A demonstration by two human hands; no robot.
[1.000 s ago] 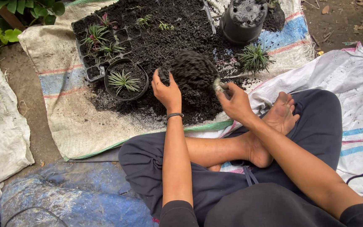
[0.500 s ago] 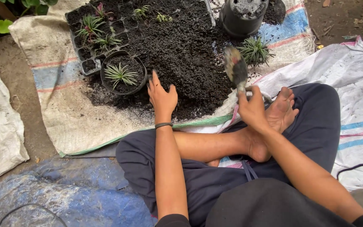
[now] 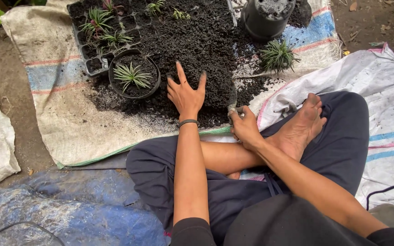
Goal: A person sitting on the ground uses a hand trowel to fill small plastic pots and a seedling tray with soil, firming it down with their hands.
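Left hand (image 3: 186,94) lies spread flat on the dark soil (image 3: 197,50) at center frame; right hand (image 3: 244,126) grips a trowel (image 3: 232,98), blade down in the soil.

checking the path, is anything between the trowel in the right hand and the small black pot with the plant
Yes: the left hand lies flat on the soil pile between the trowel, held by the right hand, and the pot.
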